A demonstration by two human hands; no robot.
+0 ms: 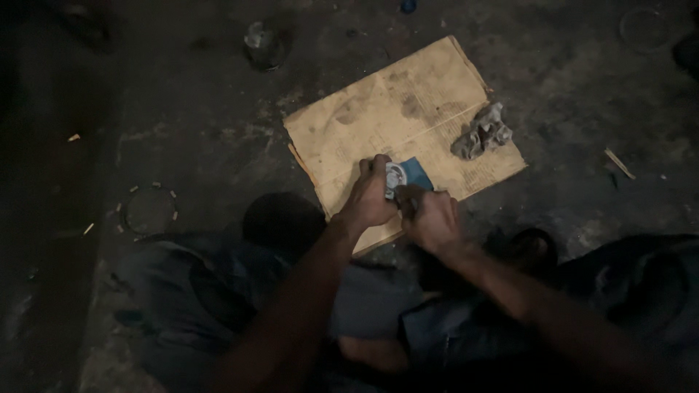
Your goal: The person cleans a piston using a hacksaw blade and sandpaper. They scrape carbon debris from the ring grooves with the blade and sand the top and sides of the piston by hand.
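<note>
While you crouch over the dark, stained concrete floor [568,94], both of your hands meet above the near edge of a flat, grease-marked sheet of brown cardboard [393,109] that lies on it. Your left hand [371,198] is clenched around the left side of a small round silvery metal part [395,177], fingers curled over its top, so its grip is closed on that part. Your right hand [431,217] presses in from the right, just beside and touching the left hand; its fingers are folded tight, but the picture is too dim to say whether its grip closes on the same part or on something else. Directly behind the metal part, a small blue piece of cloth or paper [416,173] shows between your hands and the cardboard; whether it rests on the sheet or is lifted with the part cannot be told.

Near the right edge of the cardboard lies a crumpled grey rag [482,132], well apart from your hands. Beyond the cardboard's far left corner, on the bare floor, stands a small dull metal can-like object [262,45]. To your left, a faint round ring-shaped thing [149,211] lies on the floor. Your knees in dark blue trousers [211,291] fill the lower part of the view.
</note>
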